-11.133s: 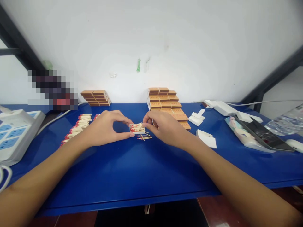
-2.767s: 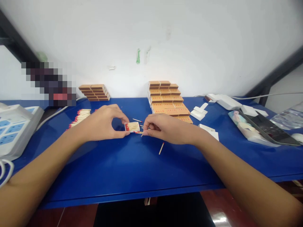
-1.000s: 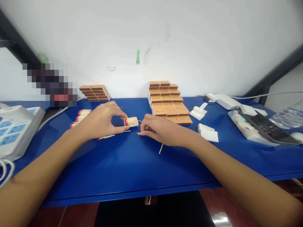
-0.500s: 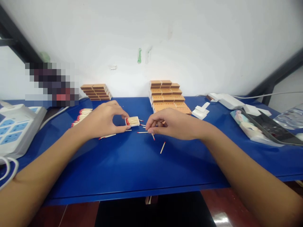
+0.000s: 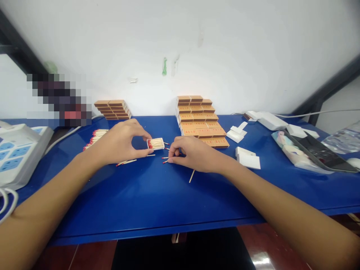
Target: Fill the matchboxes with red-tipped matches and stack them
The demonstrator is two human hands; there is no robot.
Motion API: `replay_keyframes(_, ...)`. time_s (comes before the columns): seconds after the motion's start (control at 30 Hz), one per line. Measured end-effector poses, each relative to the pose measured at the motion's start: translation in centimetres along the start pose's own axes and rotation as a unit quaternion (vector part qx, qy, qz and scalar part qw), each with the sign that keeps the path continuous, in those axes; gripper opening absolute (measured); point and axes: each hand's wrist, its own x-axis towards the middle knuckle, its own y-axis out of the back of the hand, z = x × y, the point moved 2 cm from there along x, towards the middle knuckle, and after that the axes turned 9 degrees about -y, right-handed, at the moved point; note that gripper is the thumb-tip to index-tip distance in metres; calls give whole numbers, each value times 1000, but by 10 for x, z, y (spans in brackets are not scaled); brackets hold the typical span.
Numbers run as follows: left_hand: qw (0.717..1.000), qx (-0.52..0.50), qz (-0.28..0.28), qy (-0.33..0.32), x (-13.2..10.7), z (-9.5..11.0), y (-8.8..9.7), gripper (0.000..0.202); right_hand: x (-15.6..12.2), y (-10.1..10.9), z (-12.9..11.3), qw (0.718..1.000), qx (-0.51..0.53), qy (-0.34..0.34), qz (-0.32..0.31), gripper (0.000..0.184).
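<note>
White cardboard matchbox tray (image 5: 159, 148) is gripped by the left hand (image 5: 122, 141), and a red-tipped wooden match (image 5: 164, 162) gets pinched by the right hand (image 5: 189, 153).

No word, brand or number can be read with certainty. The clearest lettering stands on the stepped stack of orange matchboxes (image 5: 204, 132), where short rows of small red characters (they look Chinese, though no single one can be made out) run across the tops of several boxes. The rows show best on the nearer tiers and grow fainter on the tiers behind, too small and soft to decipher. The patterned packet (image 5: 284, 145) at the right has coloured patches, and whether any of them are lettering cannot be told.
</note>
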Motion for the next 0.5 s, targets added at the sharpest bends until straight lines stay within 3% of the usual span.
replay_keyframes(0.37,1000,5,-1,-10,-1,-1,-1,34,-1,1,-3,999,-52,-5,-10,13)
replay_keyframes(0.5,1000,-6,8,-23,0,5,-3,27,1,7,-3,998,-20,15,66,11)
